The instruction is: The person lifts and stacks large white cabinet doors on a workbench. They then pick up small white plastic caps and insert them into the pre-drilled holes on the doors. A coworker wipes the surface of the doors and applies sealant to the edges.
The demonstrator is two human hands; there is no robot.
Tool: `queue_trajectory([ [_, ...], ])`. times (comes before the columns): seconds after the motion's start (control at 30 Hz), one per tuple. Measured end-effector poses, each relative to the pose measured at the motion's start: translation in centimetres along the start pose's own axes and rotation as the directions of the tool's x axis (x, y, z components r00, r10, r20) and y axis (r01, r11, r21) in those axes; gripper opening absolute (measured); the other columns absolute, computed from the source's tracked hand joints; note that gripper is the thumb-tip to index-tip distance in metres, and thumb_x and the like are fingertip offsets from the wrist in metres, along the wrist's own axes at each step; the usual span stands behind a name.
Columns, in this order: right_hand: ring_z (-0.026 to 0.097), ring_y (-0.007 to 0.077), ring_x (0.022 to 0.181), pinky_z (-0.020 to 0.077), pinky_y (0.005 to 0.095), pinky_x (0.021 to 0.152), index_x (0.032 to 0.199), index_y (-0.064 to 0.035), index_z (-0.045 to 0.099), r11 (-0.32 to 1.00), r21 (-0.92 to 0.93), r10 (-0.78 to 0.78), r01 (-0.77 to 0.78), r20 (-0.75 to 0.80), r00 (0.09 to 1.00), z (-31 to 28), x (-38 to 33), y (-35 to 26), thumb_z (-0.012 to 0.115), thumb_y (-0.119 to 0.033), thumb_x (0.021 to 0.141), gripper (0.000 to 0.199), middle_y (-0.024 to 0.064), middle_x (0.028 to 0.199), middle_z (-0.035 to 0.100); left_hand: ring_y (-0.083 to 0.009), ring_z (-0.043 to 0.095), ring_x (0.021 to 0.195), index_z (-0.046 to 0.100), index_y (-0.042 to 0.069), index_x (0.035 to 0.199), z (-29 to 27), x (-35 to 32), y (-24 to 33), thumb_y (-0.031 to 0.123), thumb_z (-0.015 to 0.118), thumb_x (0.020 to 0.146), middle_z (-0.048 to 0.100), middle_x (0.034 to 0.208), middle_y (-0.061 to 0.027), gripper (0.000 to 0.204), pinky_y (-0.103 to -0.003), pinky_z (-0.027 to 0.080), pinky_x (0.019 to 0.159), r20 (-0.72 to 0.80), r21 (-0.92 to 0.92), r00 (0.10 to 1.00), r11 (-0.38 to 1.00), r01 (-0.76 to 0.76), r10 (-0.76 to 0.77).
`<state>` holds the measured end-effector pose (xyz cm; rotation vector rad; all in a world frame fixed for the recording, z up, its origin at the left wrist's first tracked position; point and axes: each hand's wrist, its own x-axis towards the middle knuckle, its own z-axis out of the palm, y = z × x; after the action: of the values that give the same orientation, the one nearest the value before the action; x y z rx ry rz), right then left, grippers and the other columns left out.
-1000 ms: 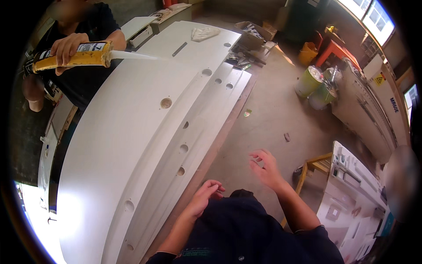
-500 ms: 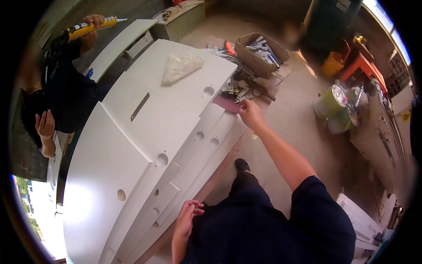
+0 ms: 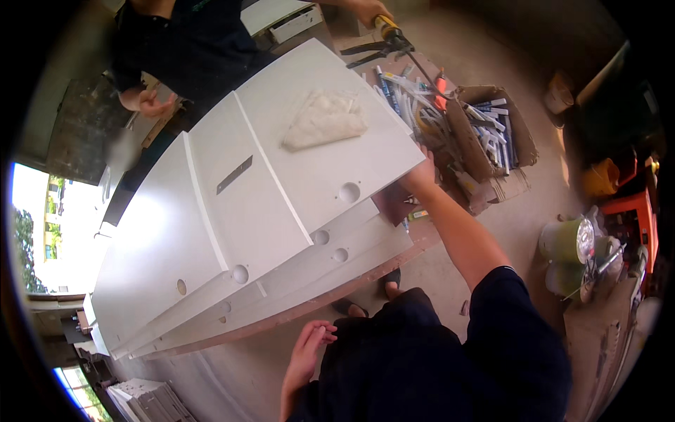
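Note:
My right hand (image 3: pixel 422 176) reaches to the right corner of the top white panel (image 3: pixel 383 158), in a stack of white panels with round holes. Its fingers are partly hidden at the panel's edge, so I cannot tell whether it grips anything. A dark reddish piece (image 3: pixel 394 205) lies below that corner, close to my wrist. My left hand (image 3: pixel 309 349) hovers in front of my body, fingers loosely bent and somewhat apart, with nothing visible in it. On the panels rest a cream cloth bundle (image 3: pixel 327 121) and a flat dark metal strip (image 3: pixel 235 174).
Across the stack, a co-worker's hand (image 3: pixel 369 10) holds a yellow and black caulking gun (image 3: pixel 390 34). A cardboard box (image 3: pixel 485 151) of used tubes stands right of the stack, beside loose tubes (image 3: pixel 404 91). Buckets (image 3: pixel 568 243) and an orange stool (image 3: pixel 633 204) are at far right.
The view has swung. My right hand has moved from the reddish piece to the top panel's corner. The co-worker's caulking gun has moved right, over the loose tubes.

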<state>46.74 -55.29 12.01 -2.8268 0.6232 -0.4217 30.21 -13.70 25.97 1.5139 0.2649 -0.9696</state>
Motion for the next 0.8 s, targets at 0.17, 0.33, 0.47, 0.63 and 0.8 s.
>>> queue_trajectory([
  [0.17,0.057,0.0401,0.09,0.0452,0.0469,0.081,0.097,-0.0032,0.065,0.83,0.552,-0.014,0.073,-0.111,0.994,0.9,1.1,3.5,0.062,-0.016,0.075,0.026,0.0179,0.096,0.064,-0.0146,0.056,0.094,0.053,0.002,0.115,1.0,0.4,1.2,0.023,0.046,0.098,0.06,0.106,-0.0082,0.027,-0.028,0.044,0.086,0.014,-0.001,1.0,1.0,-0.002,0.003],
  [0.33,0.055,0.014,0.081,0.0444,0.0286,0.073,0.108,0.0003,0.061,0.492,0.865,0.282,-0.098,-0.051,0.958,0.6,-1.0,7.8,0.056,-0.018,0.092,0.024,0.0052,0.091,0.063,-0.0145,0.057,0.093,0.053,0.003,0.116,-0.1,-0.2,-1.4,0.024,0.045,0.099,0.06,0.106,-0.0072,0.028,-0.028,0.045,0.087,-0.023,-0.082,0.999,0.995,-0.049,0.047],
  [0.47,0.05,0.0068,0.076,0.0427,0.0209,0.067,0.113,-0.0007,0.057,0.351,0.893,0.498,-0.282,0.077,0.864,-10.9,-8.5,0.1,0.052,-0.014,0.096,0.022,0.0002,0.089,0.056,-0.0139,0.057,0.093,0.053,0.004,0.115,-1.8,-0.1,-4.9,0.027,0.047,0.099,0.059,0.104,-0.0057,0.029,-0.028,0.045,0.087,-0.053,-0.154,0.996,0.985,-0.074,0.066],
  [0.63,0.048,0.0055,0.07,0.0425,0.0187,0.06,0.107,-0.0017,0.053,0.275,0.96,0.065,-0.05,0.033,0.997,-17.6,-12.2,-15.9,0.055,-0.003,0.091,0.016,0.001,0.086,0.052,-0.0121,0.056,0.088,0.054,0.002,0.115,-3.6,-0.3,-4.9,0.028,0.051,0.096,0.061,0.103,-0.0052,0.033,-0.026,0.045,0.08,-0.039,-0.232,0.994,0.967,-0.105,0.099],
  [0.8,0.055,0.0145,0.071,0.0457,0.0263,0.061,0.093,-0.0027,0.06,0.382,0.879,-0.569,0.284,-0.019,0.822,-19.1,-9.7,-34.5,0.06,0.005,0.082,0.014,0.0066,0.083,0.055,-0.0127,0.056,0.088,0.054,0.002,0.116,-6.9,-1.8,-5.0,0.027,0.053,0.095,0.062,0.101,-0.0059,0.033,-0.026,0.045,0.08,-0.055,-0.274,0.984,0.945,-0.178,0.169],
])
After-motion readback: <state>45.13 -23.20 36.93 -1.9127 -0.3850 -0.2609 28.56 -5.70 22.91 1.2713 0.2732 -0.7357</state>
